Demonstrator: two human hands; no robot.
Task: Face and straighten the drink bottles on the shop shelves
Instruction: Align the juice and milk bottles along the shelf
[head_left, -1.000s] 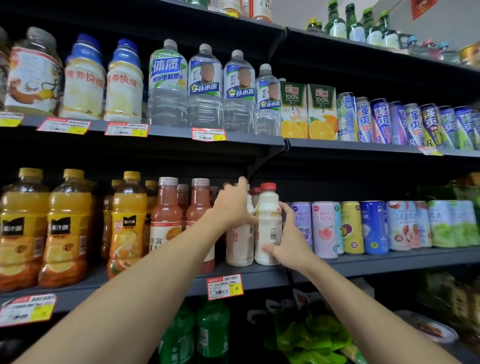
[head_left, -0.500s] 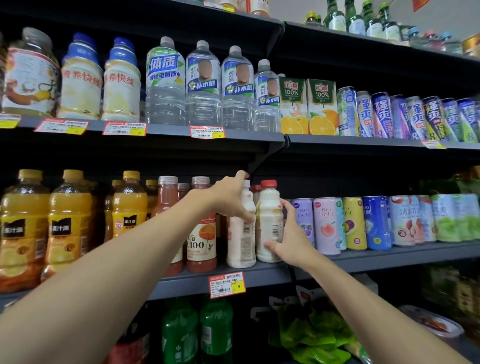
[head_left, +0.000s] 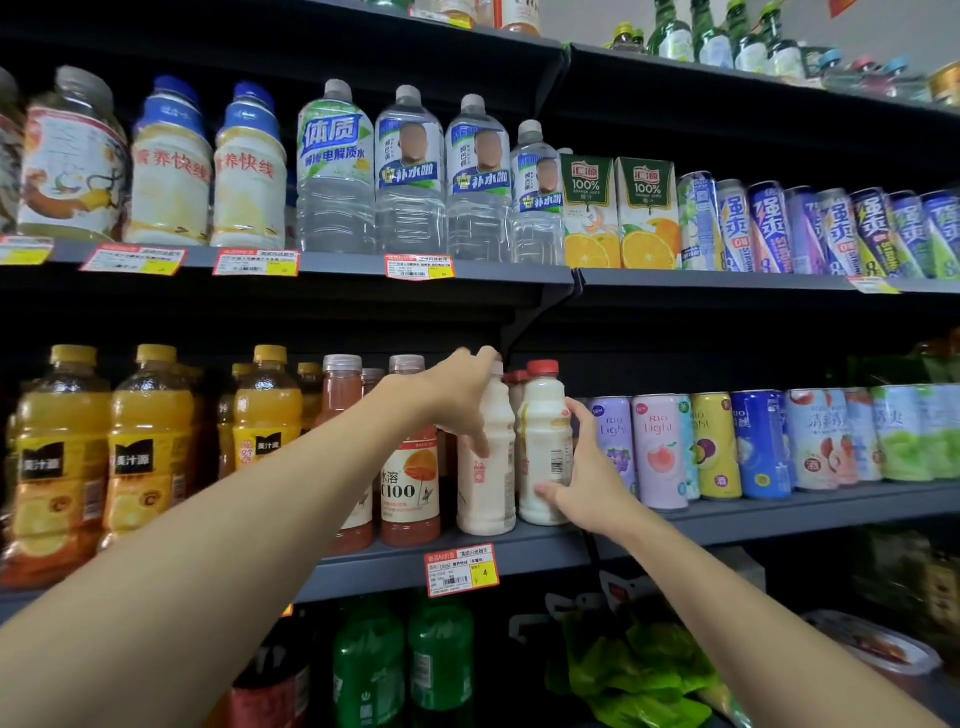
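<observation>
Fingers of our left hand: curled over the shoulder and cap of the left white bottle, grasping it from above. We judge this a twisting hold, meant to turn its label toward the aisle.

Fingers of our right hand: wrapped round the lower body of the red-capped white bottle, thumb on its right flank, fingertips below the barcode. It is a grasp, not a push.

Position: both white bottles stand upright and touching at the front edge of the middle shelf, just above the price tag. C100 juice bottles stand just beside them on the left, and Rio cans on the right.

Condition: the red-capped white bottle shows its barcode side forward, so we judge it not yet faced. We cannot tell whether the left white bottle shows its front.

Also held: orange juice bottles toward the left end of the same shelf, labels forward, untouched.
</observation>
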